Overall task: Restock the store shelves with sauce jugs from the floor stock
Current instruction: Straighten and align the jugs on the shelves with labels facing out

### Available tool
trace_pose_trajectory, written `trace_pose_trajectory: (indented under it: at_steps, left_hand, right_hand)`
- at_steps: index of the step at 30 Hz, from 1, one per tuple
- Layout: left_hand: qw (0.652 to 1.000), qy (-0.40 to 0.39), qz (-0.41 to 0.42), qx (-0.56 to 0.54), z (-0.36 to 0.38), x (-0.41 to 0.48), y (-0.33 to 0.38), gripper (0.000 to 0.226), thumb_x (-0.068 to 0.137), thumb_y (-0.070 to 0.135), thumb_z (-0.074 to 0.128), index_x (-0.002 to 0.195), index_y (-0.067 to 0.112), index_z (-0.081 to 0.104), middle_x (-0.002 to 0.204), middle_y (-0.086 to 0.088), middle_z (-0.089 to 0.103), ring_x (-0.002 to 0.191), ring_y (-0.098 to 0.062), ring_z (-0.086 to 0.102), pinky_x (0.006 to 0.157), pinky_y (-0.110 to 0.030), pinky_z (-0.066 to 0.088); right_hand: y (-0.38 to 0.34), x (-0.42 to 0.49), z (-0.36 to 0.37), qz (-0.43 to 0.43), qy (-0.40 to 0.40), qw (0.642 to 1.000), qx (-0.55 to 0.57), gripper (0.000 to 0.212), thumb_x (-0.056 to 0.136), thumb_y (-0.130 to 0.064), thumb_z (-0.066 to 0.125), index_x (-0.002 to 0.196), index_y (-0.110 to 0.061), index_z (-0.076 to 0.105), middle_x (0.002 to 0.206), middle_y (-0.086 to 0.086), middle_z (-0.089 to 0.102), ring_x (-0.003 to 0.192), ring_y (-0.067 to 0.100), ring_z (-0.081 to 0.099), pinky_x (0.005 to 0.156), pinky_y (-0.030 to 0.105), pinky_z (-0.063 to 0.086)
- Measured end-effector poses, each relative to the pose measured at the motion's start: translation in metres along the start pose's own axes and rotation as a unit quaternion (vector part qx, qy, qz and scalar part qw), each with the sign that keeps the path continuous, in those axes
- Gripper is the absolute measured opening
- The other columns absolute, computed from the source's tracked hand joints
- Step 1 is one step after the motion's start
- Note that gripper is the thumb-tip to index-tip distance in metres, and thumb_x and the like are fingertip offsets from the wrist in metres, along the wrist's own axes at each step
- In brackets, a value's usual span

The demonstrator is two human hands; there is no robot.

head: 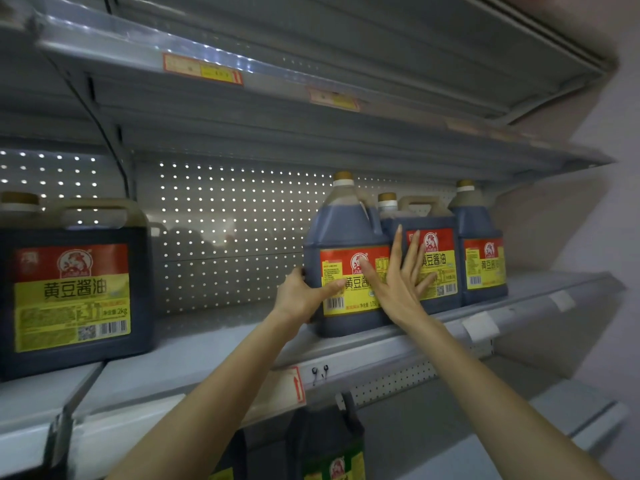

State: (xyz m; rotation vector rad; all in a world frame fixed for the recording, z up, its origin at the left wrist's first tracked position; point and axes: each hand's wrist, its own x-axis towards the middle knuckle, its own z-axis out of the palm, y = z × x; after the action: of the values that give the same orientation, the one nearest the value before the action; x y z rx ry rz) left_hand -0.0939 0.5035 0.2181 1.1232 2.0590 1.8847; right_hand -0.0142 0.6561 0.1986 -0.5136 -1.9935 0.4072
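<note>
The sauce jug (346,230) is seen upright near the front edge of the shelf (214,351), tight against a neighbouring jug (441,261) on its right. Its lower left side is clasped by the left grip (304,296) (thumb laid across the label). Its right front is pressed by the right grip (398,285), fingers straight and spread, nothing held.

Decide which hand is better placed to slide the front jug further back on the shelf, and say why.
Probably the left. The left hand grips the front jug at its lower left edge, thumb across the label; the right hand is open, fingers spread partly over the neighbouring jug.
</note>
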Motion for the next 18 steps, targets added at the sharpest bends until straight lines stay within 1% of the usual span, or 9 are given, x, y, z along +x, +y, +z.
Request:
trace_pose_trajectory:
  at_steps: [1, 4, 7, 8, 10, 12, 13, 15, 18]
  left_hand:
    - [1.000, 0.002, 0.001, 0.000, 0.001, 0.000, 0.000, 0.046, 0.077, 0.028, 0.078, 0.111, 0.018, 0.047, 0.102, 0.003, 0.056, 0.090, -0.015, 0.054, 0.057, -0.028, 0.045]
    - [1.000, 0.010, 0.001, -0.002, 0.001, 0.000, -0.001, 0.047, 0.076, 0.029, 0.079, 0.108, 0.019, 0.047, 0.103, 0.003, 0.056, 0.091, -0.016, 0.054, 0.069, -0.033, 0.047]
    - [1.000, 0.004, 0.010, 0.024, 0.000, -0.003, -0.001, 0.052, 0.078, 0.034, 0.076, 0.117, 0.015, 0.049, 0.108, 0.003, 0.057, 0.095, -0.017, 0.057, 0.074, -0.033, 0.048]
    - [0.999, -0.005, 0.016, 0.040, 0.000, -0.004, -0.002, 0.054, 0.079, 0.037, 0.075, 0.121, 0.014, 0.049, 0.112, 0.003, 0.059, 0.099, -0.018, 0.059, 0.078, -0.031, 0.049]
    - [0.996, -0.029, 0.033, 0.075, -0.004, -0.010, -0.002, 0.057, 0.083, 0.042, 0.069, 0.127, 0.013, 0.048, 0.124, -0.001, 0.061, 0.111, -0.020, 0.059, 0.092, -0.034, 0.050]
    - [0.984, -0.018, 0.080, 0.157, -0.013, -0.019, 0.000, 0.060, 0.089, 0.045, 0.059, 0.135, 0.010, 0.043, 0.136, -0.006, 0.052, 0.126, -0.023, 0.048, 0.104, -0.034, 0.040]
    - [0.972, 0.008, 0.113, 0.207, -0.021, -0.025, 0.002, 0.062, 0.093, 0.045, 0.054, 0.140, 0.008, 0.038, 0.142, -0.006, 0.045, 0.132, -0.023, 0.041, 0.106, -0.031, 0.034]
    - [0.934, 0.081, 0.184, 0.296, -0.046, -0.035, 0.007, 0.066, 0.096, 0.046, 0.046, 0.147, 0.008, 0.028, 0.152, -0.007, 0.032, 0.139, -0.020, 0.029, 0.109, -0.032, 0.027]
    - [0.853, 0.168, 0.244, 0.429, -0.102, -0.040, 0.011, 0.066, 0.099, 0.045, 0.039, 0.151, 0.012, 0.018, 0.158, -0.006, 0.019, 0.145, -0.020, 0.015, 0.116, -0.035, 0.017]
  right_hand:
    - [0.000, 0.000, 0.000, 0.000, 0.000, 1.000, 0.002, 0.109, 0.043, -0.101, -0.008, 0.132, -0.045, -0.036, 0.140, -0.009, -0.046, 0.131, 0.015, -0.040, 0.103, 0.058, -0.023]
    - [0.000, 0.000, 0.000, 0.006, -0.002, 1.000, 0.000, 0.110, 0.042, -0.101, -0.008, 0.132, -0.044, -0.035, 0.140, -0.009, -0.046, 0.131, 0.014, -0.040, 0.104, 0.058, -0.023]
    - [-0.001, -0.004, 0.002, 0.012, 0.018, 1.000, -0.006, 0.106, 0.047, -0.099, -0.010, 0.134, -0.044, -0.033, 0.143, -0.010, -0.042, 0.134, 0.014, -0.036, 0.107, 0.061, -0.020]
    - [-0.003, -0.006, 0.003, 0.012, 0.030, 0.999, -0.005, 0.103, 0.050, -0.098, -0.010, 0.135, -0.044, -0.031, 0.144, -0.010, -0.040, 0.136, 0.015, -0.033, 0.109, 0.061, -0.019]
    - [-0.014, -0.012, 0.006, -0.004, 0.062, 0.998, -0.005, 0.098, 0.057, -0.095, -0.010, 0.139, -0.044, -0.026, 0.151, -0.007, -0.033, 0.141, 0.016, -0.027, 0.109, 0.059, -0.019]
    - [-0.033, -0.016, 0.010, -0.046, 0.085, 0.995, -0.013, 0.091, 0.067, -0.090, -0.008, 0.143, -0.042, -0.019, 0.157, -0.003, -0.023, 0.142, 0.015, -0.022, 0.108, 0.055, -0.020]
    - [-0.044, -0.017, 0.012, -0.075, 0.090, 0.993, -0.020, 0.087, 0.072, -0.087, -0.007, 0.145, -0.040, -0.015, 0.159, -0.002, -0.019, 0.142, 0.014, -0.021, 0.109, 0.053, -0.020]
    - [-0.070, -0.019, 0.019, -0.138, 0.094, 0.985, -0.041, 0.077, 0.081, -0.079, -0.002, 0.147, -0.039, -0.011, 0.159, -0.003, -0.016, 0.142, 0.010, -0.022, 0.109, 0.048, -0.022]
    - [-0.093, -0.023, 0.032, -0.221, 0.101, 0.967, -0.076, 0.067, 0.090, -0.070, 0.008, 0.149, -0.040, -0.006, 0.158, -0.009, -0.015, 0.143, 0.010, -0.022, 0.109, 0.041, -0.024]
